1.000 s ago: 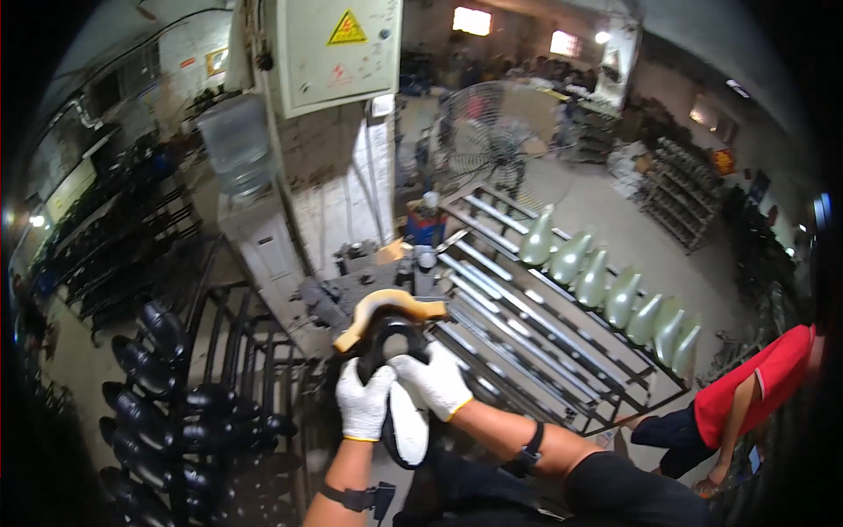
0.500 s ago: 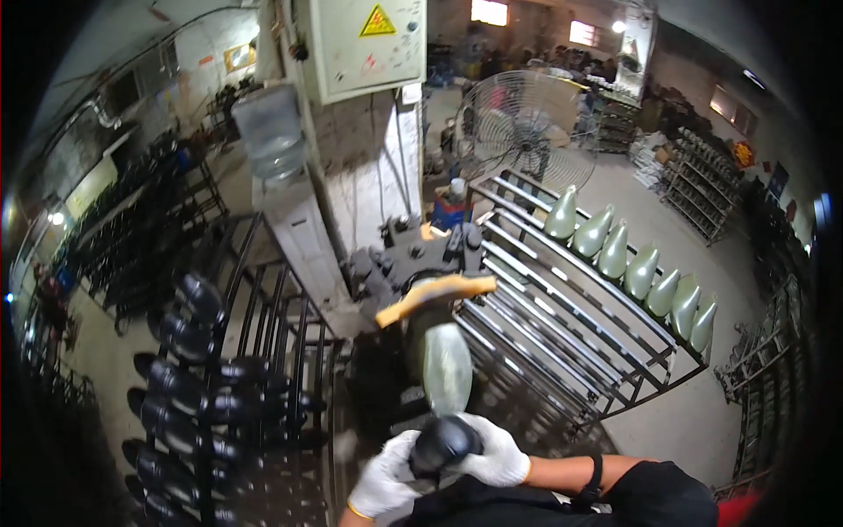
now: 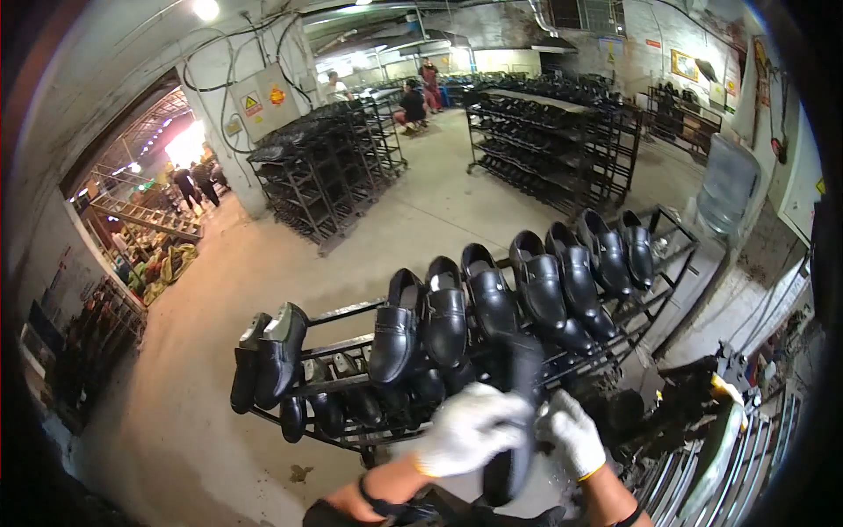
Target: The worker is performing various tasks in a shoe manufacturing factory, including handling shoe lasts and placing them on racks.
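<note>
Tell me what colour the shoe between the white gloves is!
Black; the shoe shows best in the head view.

Black metal-bar rack (image 3: pixel 344 311), on the floor (image 3: pixel 395 220). Top tier: two black shoes (image 3: pixel 281 356) side by side at the left end, grey pieces in their openings. Bare gap next, then seven more black shoes (image 3: pixel 492 303) to the right end, toes tilted down toward the near edge. Lower tier: another row of dark shoes (image 3: pixel 327 411), partly hidden, count unclear.
</note>
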Motion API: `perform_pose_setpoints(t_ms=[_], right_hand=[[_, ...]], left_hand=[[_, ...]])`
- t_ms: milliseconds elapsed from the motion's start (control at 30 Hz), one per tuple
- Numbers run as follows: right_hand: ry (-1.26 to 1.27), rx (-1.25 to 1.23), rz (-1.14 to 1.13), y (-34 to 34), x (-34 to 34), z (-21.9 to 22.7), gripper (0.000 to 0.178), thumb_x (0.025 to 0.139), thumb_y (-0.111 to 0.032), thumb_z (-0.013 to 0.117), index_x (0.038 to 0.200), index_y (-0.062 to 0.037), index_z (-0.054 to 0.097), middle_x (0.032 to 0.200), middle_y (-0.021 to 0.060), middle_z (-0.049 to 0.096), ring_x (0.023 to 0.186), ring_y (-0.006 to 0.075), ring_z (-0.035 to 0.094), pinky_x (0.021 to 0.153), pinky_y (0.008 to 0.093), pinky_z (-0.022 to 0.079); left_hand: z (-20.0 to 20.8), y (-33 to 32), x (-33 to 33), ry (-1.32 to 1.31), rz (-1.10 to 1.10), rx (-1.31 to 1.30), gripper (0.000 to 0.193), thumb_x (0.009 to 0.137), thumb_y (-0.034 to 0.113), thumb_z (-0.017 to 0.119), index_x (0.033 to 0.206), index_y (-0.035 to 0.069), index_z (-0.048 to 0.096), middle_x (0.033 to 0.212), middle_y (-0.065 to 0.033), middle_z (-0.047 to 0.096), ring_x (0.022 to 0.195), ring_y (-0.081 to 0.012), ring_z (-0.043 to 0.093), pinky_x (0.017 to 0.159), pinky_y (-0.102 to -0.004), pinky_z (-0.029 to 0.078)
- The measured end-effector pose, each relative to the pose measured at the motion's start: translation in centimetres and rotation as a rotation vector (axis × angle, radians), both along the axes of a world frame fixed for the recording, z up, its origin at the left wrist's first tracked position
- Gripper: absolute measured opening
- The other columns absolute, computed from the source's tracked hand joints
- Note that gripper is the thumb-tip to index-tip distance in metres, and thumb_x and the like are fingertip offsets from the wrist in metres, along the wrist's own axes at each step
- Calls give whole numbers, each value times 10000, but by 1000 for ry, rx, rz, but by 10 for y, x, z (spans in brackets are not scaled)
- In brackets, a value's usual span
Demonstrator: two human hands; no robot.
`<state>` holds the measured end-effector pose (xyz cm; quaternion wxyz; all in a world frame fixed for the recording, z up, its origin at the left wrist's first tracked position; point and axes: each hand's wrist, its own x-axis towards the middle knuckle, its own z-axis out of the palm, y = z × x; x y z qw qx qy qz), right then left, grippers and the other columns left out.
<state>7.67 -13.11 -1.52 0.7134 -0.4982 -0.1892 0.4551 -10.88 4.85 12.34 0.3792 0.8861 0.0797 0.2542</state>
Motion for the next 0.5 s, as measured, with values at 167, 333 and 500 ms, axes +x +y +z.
perform_pose_setpoints(t_ms=[167, 333, 500], right_hand=[[261, -290, -40, -23, -15, -74, 583, 953, -158, 805, 1452, 15, 558, 1108, 122, 724, 867, 257, 734, 718, 392, 606], [304, -374, 59, -27, -33, -108, 361, 950, -125, 756, 1282, -35, 648, 989, 161, 740, 823, 295, 734, 727, 438, 615], [69, -495, -106, -82, -21, -114, 470, 973, -259, 776, 1372, -32, 676, 1042, 80, 737, 812, 193, 705, 724, 344, 581]], left_hand=[[80, 133, -118, 74, 494, 472, 301, 795, 117, 834, 1090, 73, 793, 987, -168, 723, 917, -343, 698, 862, -423, 584], [-14, 270, -132, 416, 571, 130, 461, 848, 188, 780, 1296, 96, 723, 1129, -170, 756, 1090, -348, 713, 1007, -416, 558], [-36, 274, -165, 149, 1542, 377, 625, 750, 266, 872, 1316, 77, 684, 1276, -185, 701, 1231, -385, 655, 1078, -499, 511]])
